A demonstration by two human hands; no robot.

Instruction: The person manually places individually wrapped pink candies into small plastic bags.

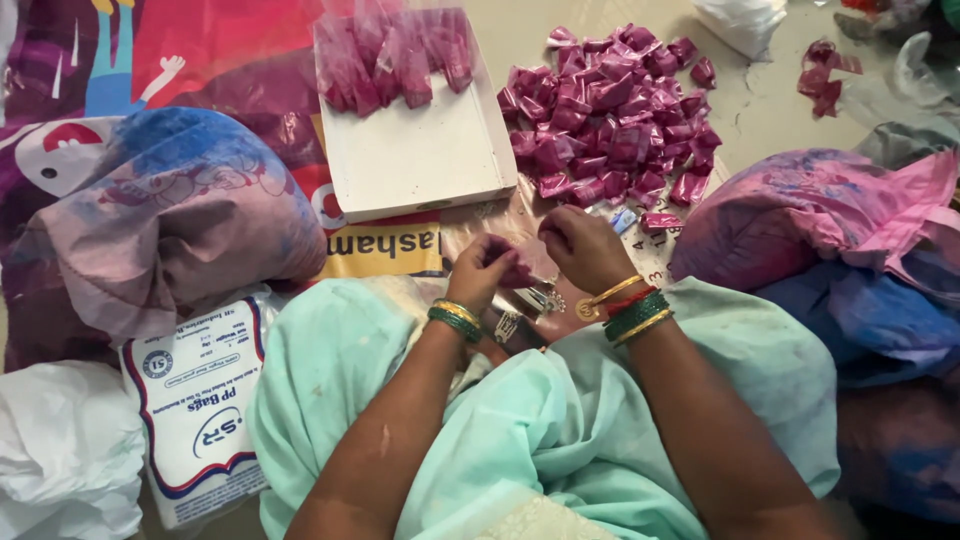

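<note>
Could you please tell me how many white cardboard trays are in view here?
1. The white tray lies on the floor ahead of the hands, left of the heap of pink packets, with pink sachets along its far end. Others could be hidden under the bags.

A small pink packet (518,272) sits pinched between both hands' fingertips, mostly hidden. It is held low, just above the lap.

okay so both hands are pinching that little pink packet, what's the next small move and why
Probably finish the fold and set the small pink packet on the pile of folded packets just ahead. The left hand and right hand pinch it together above the lap, and the pile lies within easy reach of the right hand, beside the white tray.
</note>
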